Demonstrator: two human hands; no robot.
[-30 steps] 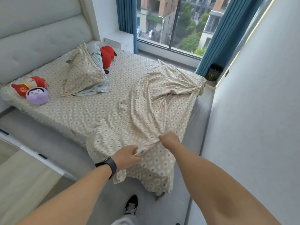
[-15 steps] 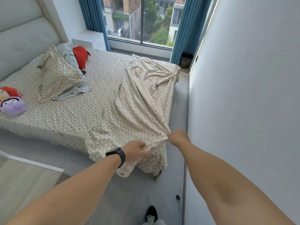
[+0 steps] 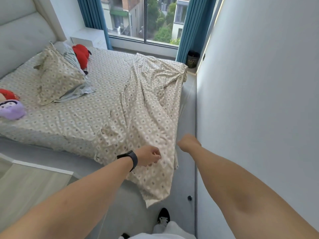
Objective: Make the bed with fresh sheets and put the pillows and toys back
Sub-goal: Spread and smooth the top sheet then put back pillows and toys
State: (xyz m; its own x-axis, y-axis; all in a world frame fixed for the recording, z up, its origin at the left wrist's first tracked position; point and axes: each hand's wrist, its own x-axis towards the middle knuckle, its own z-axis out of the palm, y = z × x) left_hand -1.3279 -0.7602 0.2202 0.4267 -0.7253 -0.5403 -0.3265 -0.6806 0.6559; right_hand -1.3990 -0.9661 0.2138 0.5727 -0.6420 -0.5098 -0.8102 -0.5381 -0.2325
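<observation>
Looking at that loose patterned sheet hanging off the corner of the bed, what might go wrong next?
The loose sheet lies bunched along the bed's wall side, and its end trails to the floor near the person's shoe, so it could be stepped on. Neither the left hand nor the right hand clearly grips it, so it may slide off.

This is a bedroom in a home. A bed (image 3: 72, 118) with a padded headboard (image 3: 22, 40) carries a patterned pillow (image 3: 58, 78) and plush toys (image 3: 81, 54), and teal curtains (image 3: 186, 28) frame a large window (image 3: 145, 19) facing apartment buildings.
</observation>
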